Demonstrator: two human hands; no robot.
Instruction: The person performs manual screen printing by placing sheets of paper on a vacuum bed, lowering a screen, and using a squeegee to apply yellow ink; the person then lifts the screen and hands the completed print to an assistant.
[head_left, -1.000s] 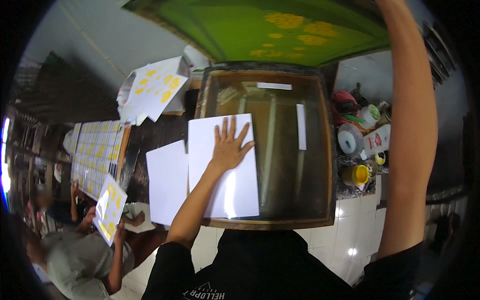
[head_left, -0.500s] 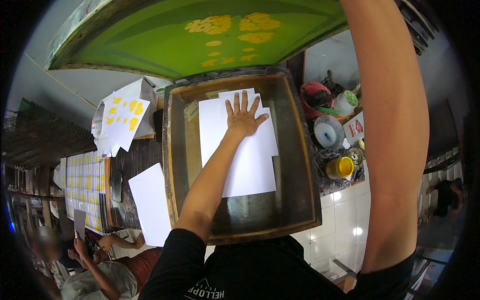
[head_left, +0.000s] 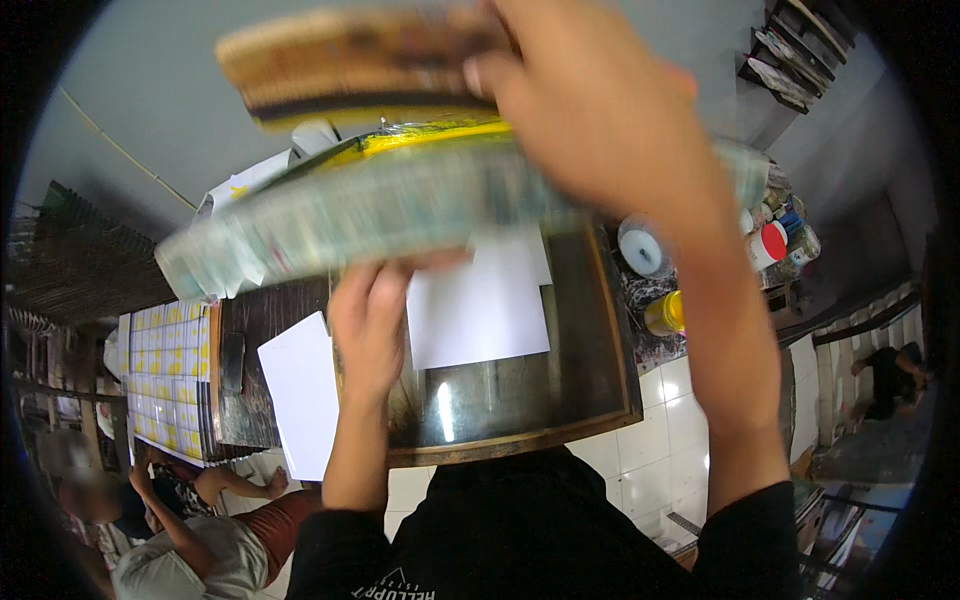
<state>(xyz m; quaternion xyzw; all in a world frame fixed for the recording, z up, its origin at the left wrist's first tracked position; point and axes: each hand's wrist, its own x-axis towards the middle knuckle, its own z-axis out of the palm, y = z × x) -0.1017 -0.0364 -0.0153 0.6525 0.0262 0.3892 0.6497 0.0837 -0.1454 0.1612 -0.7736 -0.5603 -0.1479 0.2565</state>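
My right hand [head_left: 600, 120] grips a wooden squeegee [head_left: 370, 60] with a dark, yellow-smeared blade, held above a tilted printing screen. The screen's pale, stained frame [head_left: 370, 215] is blurred by motion and slants over the far half of a glass-topped base [head_left: 590, 380]. Wet yellow ink [head_left: 430, 138] shows along the screen's inside. My left hand [head_left: 368, 325] is at the frame's lower edge, fingers bent against it, their tips partly hidden. White paper sheets [head_left: 480, 320] lie on the glass below, partly covered by the frame.
A white sheet [head_left: 300, 390] lies left of the base, near a rack of yellow-printed sheets [head_left: 165, 370]. At right stand a yellow ink pot [head_left: 665, 314], a white tub [head_left: 645, 250] and a red-and-white container [head_left: 767, 245]. Another person [head_left: 200, 550] sits at lower left.
The raised screen has come down toward the base. My left hand has left the paper for the frame's edge. My right hand, previously out of view, now shows with the squeegee.
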